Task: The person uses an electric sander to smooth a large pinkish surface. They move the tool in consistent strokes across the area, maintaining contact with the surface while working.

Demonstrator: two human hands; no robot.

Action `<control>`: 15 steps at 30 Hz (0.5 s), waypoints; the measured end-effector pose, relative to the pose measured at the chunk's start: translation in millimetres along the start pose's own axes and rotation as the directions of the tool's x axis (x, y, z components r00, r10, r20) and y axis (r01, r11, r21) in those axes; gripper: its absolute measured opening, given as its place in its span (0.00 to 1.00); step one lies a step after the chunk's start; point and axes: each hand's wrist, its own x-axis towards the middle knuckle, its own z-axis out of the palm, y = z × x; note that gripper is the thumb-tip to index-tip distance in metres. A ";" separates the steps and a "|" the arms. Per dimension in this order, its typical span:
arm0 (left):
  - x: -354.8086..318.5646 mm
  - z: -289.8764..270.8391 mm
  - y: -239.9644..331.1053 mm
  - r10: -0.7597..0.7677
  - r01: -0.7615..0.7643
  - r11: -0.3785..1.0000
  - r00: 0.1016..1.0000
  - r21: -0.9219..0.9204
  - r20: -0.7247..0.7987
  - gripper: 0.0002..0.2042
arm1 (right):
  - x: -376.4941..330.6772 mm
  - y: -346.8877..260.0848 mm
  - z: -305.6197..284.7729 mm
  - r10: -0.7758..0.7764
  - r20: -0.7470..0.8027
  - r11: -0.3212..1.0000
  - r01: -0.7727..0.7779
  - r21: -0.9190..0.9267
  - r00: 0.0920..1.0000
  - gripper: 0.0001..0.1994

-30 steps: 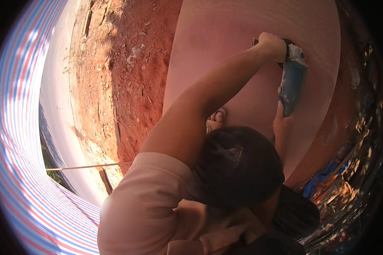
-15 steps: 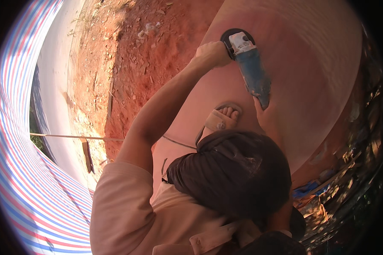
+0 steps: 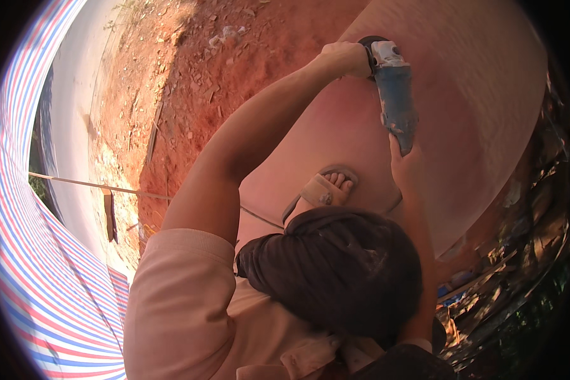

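An angle grinder [image 3: 396, 95] with a blue body and a pale metal head lies over a broad, smooth, reddish-tan slab [image 3: 335, 139]. Its dark disc [image 3: 367, 43] faces the slab surface near the far left edge. My left hand [image 3: 347, 59] is closed at the side of the grinder's head, where a side handle would be hidden under the fingers. The rear end of the body is gripped by my right hand [image 3: 405, 166], thumb along the casing. My sandalled foot [image 3: 329, 189] stands on the slab, behind the tool and beside my bent, dark-clothed knee [image 3: 342, 272].
A thin cord [image 3: 259, 216] runs across the slab near my foot. Red soil [image 3: 234, 76] with stone chips borders the slab on the left. A striped red, white and blue sheet [image 3: 50, 285] hangs at far left. Wood scraps [image 3: 487, 278] litter the right side.
The grinder has shifted right across the slab and turned more upright in the picture, with both hands still on it. My left arm has stretched further right along with it.
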 end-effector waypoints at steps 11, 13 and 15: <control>-19.9 28.8 -2.7 -0.040 0.055 0.990 0.992 -0.131 0.115 0.22 | -12.6 12.3 -29.1 -0.004 0.121 0.997 0.012 -0.070 0.993 0.24; -50.6 51.7 -29.6 -0.094 0.117 0.974 0.988 -0.194 0.123 0.21 | -30.8 6.2 -29.5 0.032 0.233 0.987 0.006 -0.159 0.972 0.24; -76.5 73.4 -50.2 -0.116 0.141 0.955 0.987 -0.260 0.111 0.18 | -45.0 3.5 -26.7 0.087 0.323 0.977 -0.017 -0.214 0.942 0.24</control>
